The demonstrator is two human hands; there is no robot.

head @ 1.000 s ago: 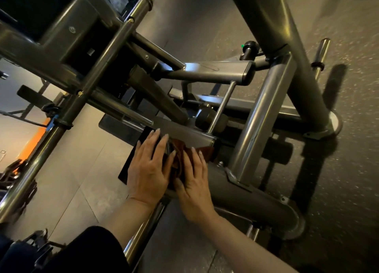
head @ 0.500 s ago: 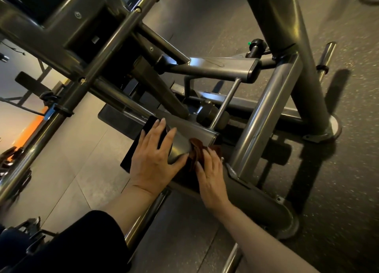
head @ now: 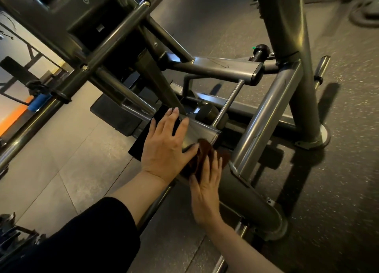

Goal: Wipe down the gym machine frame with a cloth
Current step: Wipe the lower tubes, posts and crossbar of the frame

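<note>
Step in hand: wiping the low square-section frame bar (head: 202, 132) near the foot of the gym machine.

The left hand (head: 167, 144) lies flat on the bar with fingers straight and spread, pointing toward 12 o'clock. It grasps nothing. A flat black object (head: 143, 141) sits partly beneath it; what that object is cannot be told. The thumb reaches toward 3 o'clock and touches the edge of the brown cloth (head: 202, 151).

The right hand (head: 206, 187) is at 5 o'clock from the left hand. Its fingers are extended, not curled, and press the cloth against the side of the bar, just beside the capped end. The cloth is bunched between the two hands, and part of it is hidden under the right fingers.

Procedure, as judged from this position:

1. Keep the left hand planted as a brace. The bar appears to belong to a moving linkage and may swing under pressure.
2. Spread the cloth flatter under the right palm, since a bunched cloth probably cleans only a narrow strip.
3. Draw the cloth along the bar toward the cap, then around the cap face.
4. Proceed to the round base tube (head: 254, 203) at 4 o'clock.

Caution: the thin rod (head: 227, 103) and black roller (head: 206, 114) at 1 o'clock from the left hand form a likely pinch point. Keep fingertips clear of the gap.
</note>
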